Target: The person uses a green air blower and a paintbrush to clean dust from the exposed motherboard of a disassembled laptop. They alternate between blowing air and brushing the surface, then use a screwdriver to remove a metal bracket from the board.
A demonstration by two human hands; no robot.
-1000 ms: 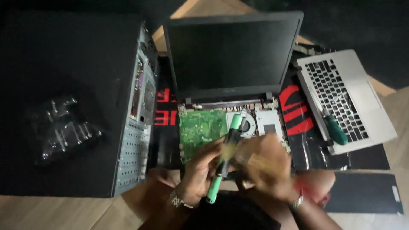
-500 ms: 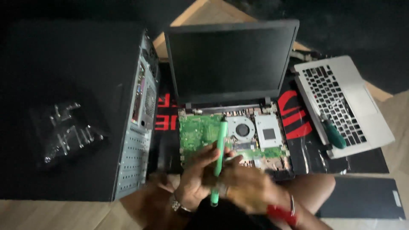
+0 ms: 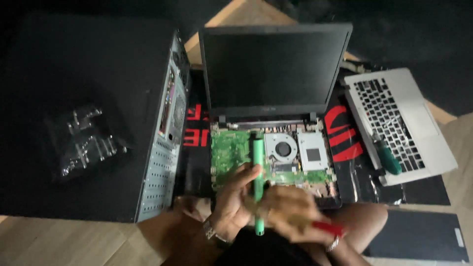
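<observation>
An open black laptop (image 3: 276, 66) lies in front of me with its keyboard cover off, so the green motherboard (image 3: 229, 152), fan (image 3: 282, 148) and grey plate show. My left hand (image 3: 231, 199) grips a green stick-shaped tool (image 3: 256, 162) that stands nearly upright in the picture, its top end over the board beside the fan. My right hand (image 3: 290, 212) is blurred with motion, just right of the tool's lower part. Whether it touches the tool is unclear. A red streak (image 3: 327, 227) shows at its wrist side, too blurred to name.
A black desktop tower (image 3: 88, 98) lies on its side at left with a clear plastic tray (image 3: 84, 143) on top. At right a silver keyboard panel (image 3: 419, 118) carries a green-handled screwdriver (image 3: 388, 158). A black mat with red marks (image 3: 340, 133) lies underneath. A black panel (image 3: 419, 236) rests on the wooden floor.
The green tool has swung from a slant to nearly upright, its top now over the board by the fan. My right hand has dropped lower and to the right.
</observation>
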